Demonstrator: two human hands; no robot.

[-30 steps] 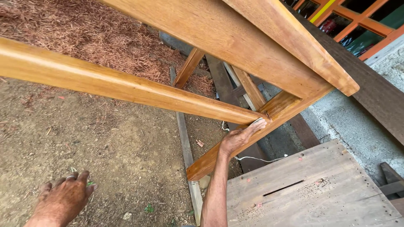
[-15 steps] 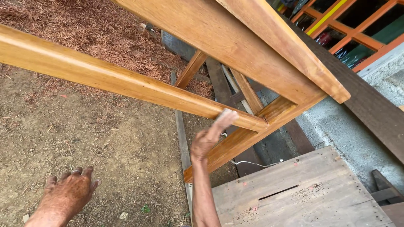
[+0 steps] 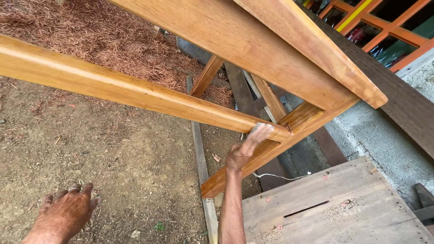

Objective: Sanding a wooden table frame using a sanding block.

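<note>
At the left, the left hand (image 3: 68, 212) hung free above the bare dirt ground (image 3: 126, 153), fingers spread and holding nothing. Across the middle ran the varnished wooden rail (image 3: 135, 92), slanting down to the right to the joint where it met the sloping leg (image 3: 266, 149) of the wooden frame. The right hand (image 3: 244, 151) reached up beneath that joint, fingers laid flat and close together, pressing what looked like a small pale pad (image 3: 261, 128) against the rail's underside; whether it was sandpaper or cloth could not be told. To rub this spot well, the pressure would best stay even and follow the grain, easing into the corner of the joint without digging at the edge. Further right lay the weathered plywood board (image 3: 343, 203) with a slot, beside a grey concrete ledge (image 3: 384, 135).
</note>
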